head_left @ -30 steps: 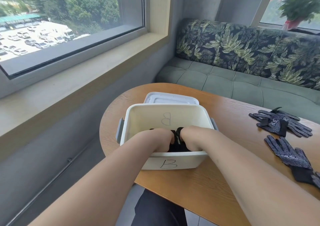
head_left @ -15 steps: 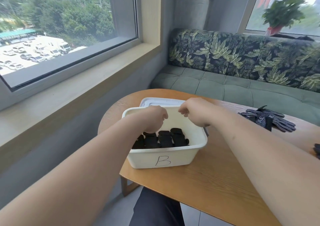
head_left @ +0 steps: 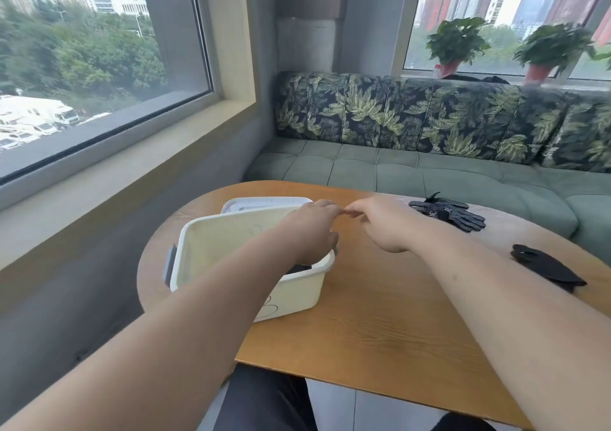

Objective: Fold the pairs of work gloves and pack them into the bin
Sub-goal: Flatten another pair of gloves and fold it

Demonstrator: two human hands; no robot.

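Currently I count one white bin (head_left: 231,248), one lid (head_left: 261,203) lying flat behind it, and two bare hands over the worktop (head_left: 380,315). There is one heap of dotted work gloves (head_left: 446,214) at the far side and one dark glove piece (head_left: 545,267) just beside my right forearm.

The left hand (head_left: 314,229) hangs over the bin's far right corner. The right hand (head_left: 380,222) is just beside it, above bare wood, and their fingertips meet. Both are loosely curled with their backs to me. I see nothing in either, but the palms are hidden and the picture is smeared, so I cannot tell whether they pinch anything.

My left forearm covers most of the bin's inside. Only a dark scrap of the folded gloves (head_left: 297,269) shows at its near right corner. The marker letter on the front is cut down to a loop. How many gloves make up the dotted heap I cannot make out. The dark piece is partly behind my arm.

The bin sits near the worktop's rounded left edge, with its grey handle (head_left: 170,265) towards that edge. Open wood lies between the bin and both lots of gloves, and more runs towards the near edge.
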